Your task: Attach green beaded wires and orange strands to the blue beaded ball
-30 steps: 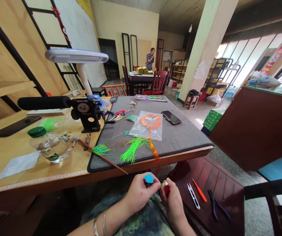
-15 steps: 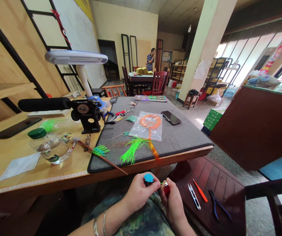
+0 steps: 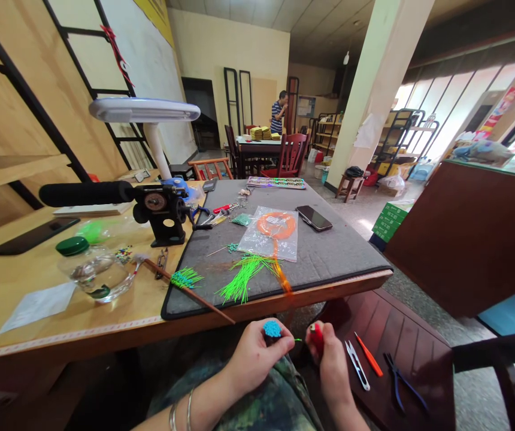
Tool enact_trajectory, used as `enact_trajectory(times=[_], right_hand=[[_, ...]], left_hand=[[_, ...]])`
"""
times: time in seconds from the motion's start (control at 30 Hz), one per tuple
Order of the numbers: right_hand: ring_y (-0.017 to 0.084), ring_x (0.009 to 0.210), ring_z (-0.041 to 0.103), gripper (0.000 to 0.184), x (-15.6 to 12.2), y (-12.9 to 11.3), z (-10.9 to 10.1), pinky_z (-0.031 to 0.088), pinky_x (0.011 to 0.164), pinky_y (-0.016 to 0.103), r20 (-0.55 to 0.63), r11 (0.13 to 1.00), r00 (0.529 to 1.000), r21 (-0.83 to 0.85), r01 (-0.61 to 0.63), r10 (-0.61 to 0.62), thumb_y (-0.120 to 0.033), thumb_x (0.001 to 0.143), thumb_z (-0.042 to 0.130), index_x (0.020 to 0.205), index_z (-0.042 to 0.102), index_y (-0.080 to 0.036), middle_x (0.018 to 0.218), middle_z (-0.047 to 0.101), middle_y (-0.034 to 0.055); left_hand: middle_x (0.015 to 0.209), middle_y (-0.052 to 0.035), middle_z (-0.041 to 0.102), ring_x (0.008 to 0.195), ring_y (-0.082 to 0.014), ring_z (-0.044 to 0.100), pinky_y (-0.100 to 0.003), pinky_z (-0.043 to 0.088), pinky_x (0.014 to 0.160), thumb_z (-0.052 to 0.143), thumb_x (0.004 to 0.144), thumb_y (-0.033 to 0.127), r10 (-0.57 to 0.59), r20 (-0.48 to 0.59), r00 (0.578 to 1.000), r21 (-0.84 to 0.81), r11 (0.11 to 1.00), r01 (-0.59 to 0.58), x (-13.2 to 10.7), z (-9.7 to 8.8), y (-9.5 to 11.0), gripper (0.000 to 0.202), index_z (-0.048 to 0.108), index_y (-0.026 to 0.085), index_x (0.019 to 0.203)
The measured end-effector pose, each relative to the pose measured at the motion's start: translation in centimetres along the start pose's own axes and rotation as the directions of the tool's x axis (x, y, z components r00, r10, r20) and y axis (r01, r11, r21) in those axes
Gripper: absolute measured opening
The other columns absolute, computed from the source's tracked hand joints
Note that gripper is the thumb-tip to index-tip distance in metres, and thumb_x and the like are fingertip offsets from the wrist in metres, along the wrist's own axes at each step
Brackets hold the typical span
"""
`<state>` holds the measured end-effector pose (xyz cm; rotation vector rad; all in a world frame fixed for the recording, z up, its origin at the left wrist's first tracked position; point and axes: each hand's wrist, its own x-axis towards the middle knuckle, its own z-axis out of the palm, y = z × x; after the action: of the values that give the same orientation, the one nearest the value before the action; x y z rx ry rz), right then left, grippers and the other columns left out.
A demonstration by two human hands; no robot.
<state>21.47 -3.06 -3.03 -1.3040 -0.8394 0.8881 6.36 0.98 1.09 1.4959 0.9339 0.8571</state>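
In my left hand (image 3: pixel 260 356), closed in front of my lap, is a round cluster of blue beads (image 3: pixel 272 328). A short green strand (image 3: pixel 297 340) pokes out past the fingertips on its right side. My right hand (image 3: pixel 332 362) is wrapped around a red lighter (image 3: pixel 316 336), held upright a little to the right of the strand and apart from it. No flame shows. On the mat beyond lie a fan of green strands (image 3: pixel 245 280) and a plastic bag (image 3: pixel 267 245) with an orange coil, whose orange strands (image 3: pixel 282 278) run to the table edge.
Thread snips (image 3: pixel 357 365), an orange-handled tool (image 3: pixel 369 354) and blue-handled pliers (image 3: pixel 403 383) lie on the wooden seat at right. A phone (image 3: pixel 314 217) rests on the grey mat (image 3: pixel 333 251). A jar (image 3: pixel 98 272) and a lamp (image 3: pixel 145 111) stand left. A person (image 3: pixel 278 114) stands far back.
My right hand has moved right with the lighter, away from the green strand and my left hand. The left hand stays nearly in place with the bead cluster.
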Motion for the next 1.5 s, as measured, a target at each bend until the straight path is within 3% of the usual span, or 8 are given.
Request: enact_trajectory(times=[0.1, 0.23, 0.33, 0.5, 0.73, 0.97, 1.3, 1.5], right_hand=[[0.016, 0.059, 0.047, 0.044, 2.4, -2.1, -2.1, 0.037, 0.058, 0.027, -0.038, 0.895, 0.939, -0.318, 0.312, -0.341, -0.055, 0.095, 0.031, 0.088, 0.059, -0.021, 0.063, 0.051, -0.0017], [0.022, 0.079, 0.057, 0.033, 7.3, -4.6, -3.8, 0.040, 0.073, 0.032, 0.042, 0.504, 0.775, -0.738, 0.449, -0.630, -0.043, 0.097, 0.034, 0.097, 0.058, -0.021, 0.086, 0.065, 0.0076], [0.025, 0.083, 0.056, 0.034, 10.8, -5.7, -3.8, 0.040, 0.076, 0.034, 0.208, 0.235, 0.697, -0.844, 0.482, -0.686, -0.041, 0.098, 0.035, 0.096, 0.061, -0.019, 0.090, 0.068, 0.0108], [0.025, 0.081, 0.054, 0.032, 14.6, -5.9, -2.9, 0.038, 0.073, 0.034, 0.337, 0.040, 0.726, -0.894, 0.447, -0.599, -0.037, 0.098, 0.039, 0.091, 0.064, -0.018, 0.084, 0.067, 0.0106], [0.028, 0.086, 0.056, 0.021, 15.2, -6.4, -2.9, 0.041, 0.073, 0.037, 0.355, 0.029, 0.751, -0.895, 0.445, -0.557, -0.033, 0.091, 0.053, 0.093, 0.067, -0.018, 0.093, 0.068, 0.0134], [0.027, 0.109, 0.056, 0.024, 4.5, -5.6, -2.7, 0.048, 0.091, 0.043, 0.436, 0.436, 0.677, -0.533, 0.725, -0.593, -0.022, 0.086, 0.054, 0.109, 0.060, -0.025, 0.115, 0.064, 0.0092], [0.028, 0.118, 0.053, 0.029, 0.5, -2.1, -1.2, 0.047, 0.092, 0.046, 0.574, 0.244, 0.555, -0.529, 0.813, -0.602, -0.010, 0.083, 0.053, 0.105, 0.064, -0.025, 0.119, 0.065, 0.0076], [0.027, 0.111, 0.058, 0.022, 0.7, -2.2, -1.3, 0.046, 0.092, 0.046, 0.534, 0.305, 0.589, -0.527, 0.793, -0.606, -0.013, 0.083, 0.056, 0.094, 0.067, -0.028, 0.109, 0.071, 0.0043]], left_hand=[[0.066, -0.0029, 0.065, 0.066, -0.0168, 0.055, -0.027, 0.044, 0.065, 0.069, 0.071, 0.030, -0.004, -0.005, 1.000, -0.021, 1.000, 0.003, 0.0, -0.1, 0.3, 0.016, 0.067, 0.015, 0.068], [0.064, -0.0015, 0.062, 0.065, -0.0162, 0.054, -0.026, 0.043, 0.065, 0.070, 0.070, 0.032, -0.023, -0.007, 1.000, -0.073, 0.997, 0.023, -0.2, -0.3, 0.9, 0.018, 0.065, 0.015, 0.068], [0.063, -0.0008, 0.060, 0.064, -0.0154, 0.051, -0.026, 0.041, 0.064, 0.070, 0.070, 0.033, -0.039, 0.014, 0.999, -0.094, 0.995, 0.040, -0.4, -0.4, 1.3, 0.019, 0.065, 0.015, 0.068], [0.063, 0.0001, 0.057, 0.063, -0.0144, 0.048, -0.026, 0.039, 0.063, 0.069, 0.072, 0.034, -0.053, 0.057, 0.997, -0.106, 0.993, 0.059, -0.6, -0.5, 1.3, 0.020, 0.064, 0.016, 0.069], [0.065, 0.0008, 0.055, 0.063, -0.0138, 0.047, -0.025, 0.038, 0.062, 0.070, 0.071, 0.036, -0.093, 0.059, 0.994, -0.150, 0.984, 0.101, -0.4, -0.3, 1.0, 0.022, 0.063, 0.015, 0.074], [0.063, 0.0055, 0.050, 0.059, -0.0109, 0.043, -0.022, 0.035, 0.058, 0.070, 0.071, 0.027, -0.063, -0.002, 0.998, -0.164, 0.985, 0.062, -0.2, 0.1, 0.6, 0.022, 0.054, 0.018, 0.083], [0.068, 0.0040, 0.049, 0.064, -0.0120, 0.044, -0.023, 0.038, 0.062, 0.065, 0.072, 0.019, 0.020, 0.005, 1.000, -0.025, 0.999, -0.020, -0.1, 0.1, 0.7, 0.016, 0.051, 0.019, 0.078], [0.070, 0.0024, 0.055, 0.066, -0.0132, 0.049, -0.023, 0.040, 0.063, 0.071, 0.069, 0.024, -0.007, 0.028, 1.000, -0.008, 1.000, 0.007, -0.1, -0.3, 0.7, 0.019, 0.056, 0.018, 0.077]])
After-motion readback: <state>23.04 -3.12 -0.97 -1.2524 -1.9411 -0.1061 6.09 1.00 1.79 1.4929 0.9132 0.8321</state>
